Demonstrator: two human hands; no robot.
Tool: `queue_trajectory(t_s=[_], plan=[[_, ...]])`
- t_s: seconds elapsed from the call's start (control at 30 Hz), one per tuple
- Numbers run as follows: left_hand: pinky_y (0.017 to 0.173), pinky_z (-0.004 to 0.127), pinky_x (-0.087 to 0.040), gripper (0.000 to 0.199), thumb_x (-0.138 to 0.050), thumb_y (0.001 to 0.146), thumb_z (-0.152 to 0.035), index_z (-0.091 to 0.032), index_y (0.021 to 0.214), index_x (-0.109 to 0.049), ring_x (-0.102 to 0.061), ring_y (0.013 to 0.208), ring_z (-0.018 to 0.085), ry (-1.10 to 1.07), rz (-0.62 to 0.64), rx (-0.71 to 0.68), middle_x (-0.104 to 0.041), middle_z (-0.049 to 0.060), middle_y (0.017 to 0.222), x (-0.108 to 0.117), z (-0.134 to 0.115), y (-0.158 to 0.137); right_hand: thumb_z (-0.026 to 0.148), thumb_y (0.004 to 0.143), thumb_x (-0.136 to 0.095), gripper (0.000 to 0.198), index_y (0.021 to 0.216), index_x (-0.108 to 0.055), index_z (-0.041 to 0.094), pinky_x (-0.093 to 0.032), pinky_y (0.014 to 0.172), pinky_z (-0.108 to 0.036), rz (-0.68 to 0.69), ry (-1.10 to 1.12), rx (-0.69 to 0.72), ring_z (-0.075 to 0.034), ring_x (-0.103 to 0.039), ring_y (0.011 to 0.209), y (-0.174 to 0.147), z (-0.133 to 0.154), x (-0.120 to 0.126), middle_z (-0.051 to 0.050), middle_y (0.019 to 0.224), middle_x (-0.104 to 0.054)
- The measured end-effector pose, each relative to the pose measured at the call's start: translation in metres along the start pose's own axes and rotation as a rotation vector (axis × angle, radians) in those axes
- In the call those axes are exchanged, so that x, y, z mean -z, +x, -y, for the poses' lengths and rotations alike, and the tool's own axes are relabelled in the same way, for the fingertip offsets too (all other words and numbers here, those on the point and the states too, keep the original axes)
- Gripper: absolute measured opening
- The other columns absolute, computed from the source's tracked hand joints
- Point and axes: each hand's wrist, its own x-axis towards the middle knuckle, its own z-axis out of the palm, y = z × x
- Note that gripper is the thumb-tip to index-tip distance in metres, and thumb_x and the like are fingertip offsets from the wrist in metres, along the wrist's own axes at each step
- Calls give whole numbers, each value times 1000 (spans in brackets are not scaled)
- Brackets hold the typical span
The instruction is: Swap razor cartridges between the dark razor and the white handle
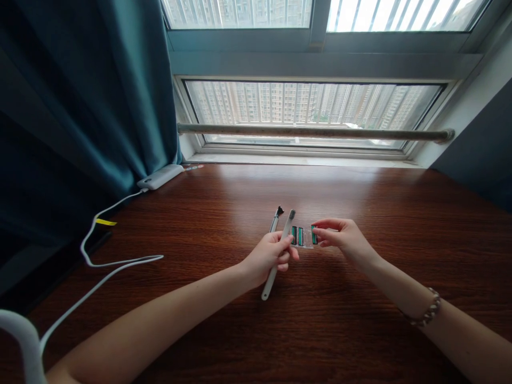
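Note:
My left hand [272, 255] is closed round a white toothbrush [270, 282], whose dark bristles point up and away from me. Just left of the brush head is a razor [275, 220] with a dark head; its lower handle goes out of sight behind my left hand, so I cannot tell whether it is held too. By my left fingertips is a clear plastic blister tray [308, 239] with green and black razor cartridges [300, 236] in it. At the tray's right end, my right hand [340, 237] pinches another razor cartridge [314, 235] between thumb and fingers.
The brown wooden table [360, 320] reaches to the window sill. A white device [162, 176] with a white cable [116, 264] lies at the back left, beside the blue curtain [132, 96]. A metal rail [312, 132] crosses the window. A thick white curved piece [20, 336] stands at front left.

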Motion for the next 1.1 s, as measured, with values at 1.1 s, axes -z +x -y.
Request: queue_trajectory(t_s=[1.1], plan=[[36,14,-20,22,-48,82,-35,-14,80,-41,-21,36,-1,-52,42,-52,-53,-1,60,-3,-1,-1,34,60,-71,42,95,-60,14,-46,46,-21,71,-170,89,-11,-54,58,-5,2,-6,-4,75,-60]])
